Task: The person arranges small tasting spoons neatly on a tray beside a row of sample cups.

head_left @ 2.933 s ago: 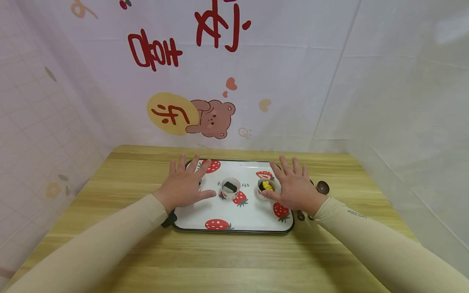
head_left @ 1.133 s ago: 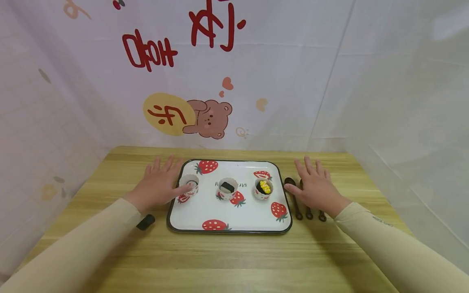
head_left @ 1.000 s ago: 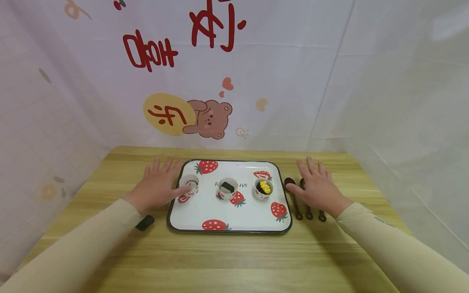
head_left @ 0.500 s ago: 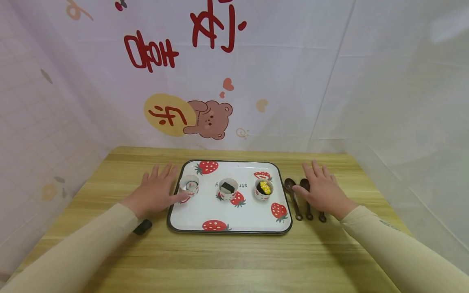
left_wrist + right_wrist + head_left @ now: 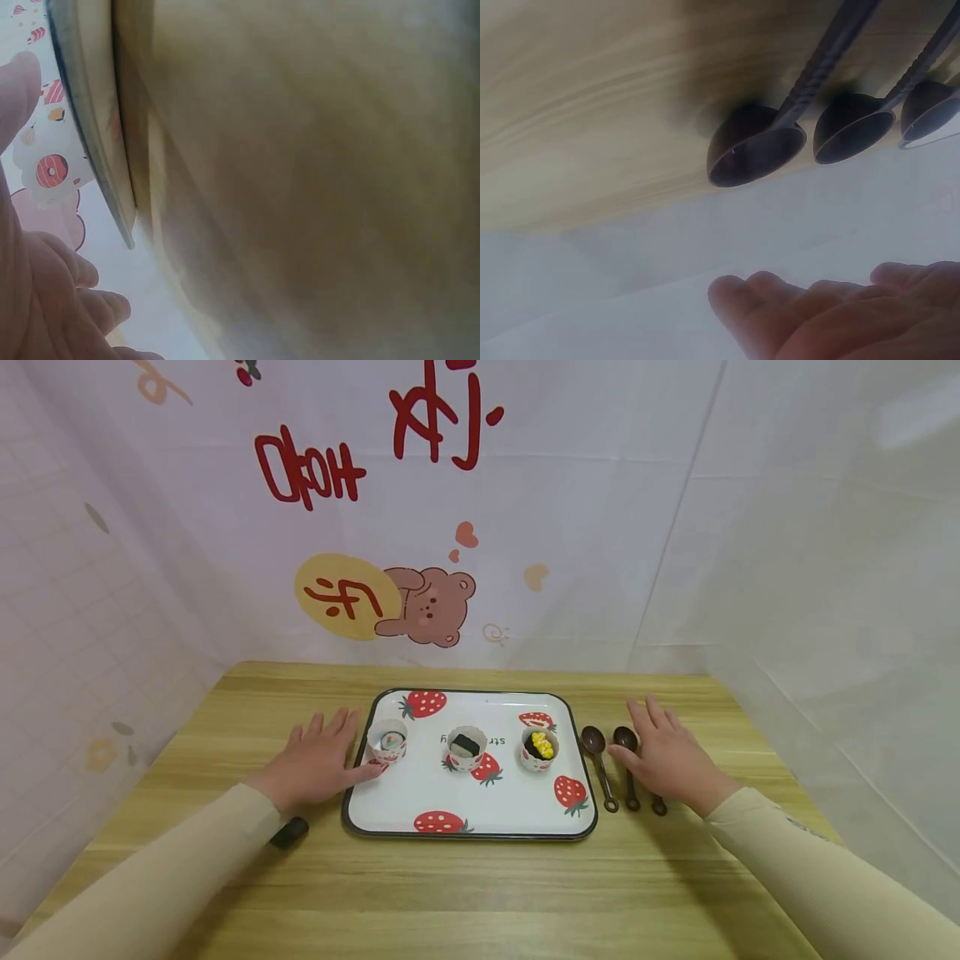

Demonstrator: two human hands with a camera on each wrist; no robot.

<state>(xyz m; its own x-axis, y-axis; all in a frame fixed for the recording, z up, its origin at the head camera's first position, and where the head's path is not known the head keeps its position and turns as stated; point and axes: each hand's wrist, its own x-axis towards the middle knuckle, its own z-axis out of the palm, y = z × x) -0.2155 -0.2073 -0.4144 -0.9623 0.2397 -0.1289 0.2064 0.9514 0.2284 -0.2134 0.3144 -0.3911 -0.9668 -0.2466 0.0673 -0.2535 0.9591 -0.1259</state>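
My left hand (image 5: 318, 762) is over the left edge of a white strawberry-print tray (image 5: 480, 810), fingers spread, its thumb overlapping the rim near a paper cup (image 5: 387, 752) with a round sushi roll (image 5: 392, 741) in it. My right hand (image 5: 672, 762) hovers palm down over three dark brown spoons (image 5: 754, 150), fingers straight, holding nothing. Two of the spoons show well in the head view, and the hand covers most of the third. In the left wrist view, the left palm (image 5: 45, 307) is empty.
A middle paper cup (image 5: 465, 760) holds rice with a black strip; the right paper cup (image 5: 536, 763) holds a dark piece topped with yellow. A black object (image 5: 290, 832) sticks out from under the left sleeve on the wooden table (image 5: 450, 893). A printed white cloth (image 5: 585, 510) hangs behind.
Both hands have moved outward from above the tray to its sides, then drawn slightly back. The left cup and the spoons have come into view. Cups and tray stay in place.
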